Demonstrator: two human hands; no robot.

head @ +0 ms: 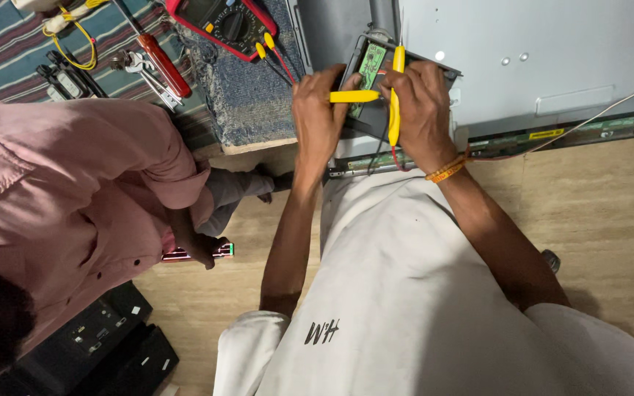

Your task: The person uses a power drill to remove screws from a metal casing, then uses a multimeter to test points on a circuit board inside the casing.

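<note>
Two yellow probes (394, 88) pressed onto small green circuit board (369, 72) at far edge of grey panel (552, 51). Left hand (317, 117) gripping one, right hand (423, 110) the other. Red multimeter (225, 26) far left. Likely hazard: slipping tip bridging neighbouring contacts.

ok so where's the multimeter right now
In the head view the red multimeter lies at the top edge, left of centre, on a grey-blue cloth. It sits just up-left of the left hand, right of the red-handled screwdriver.
</note>
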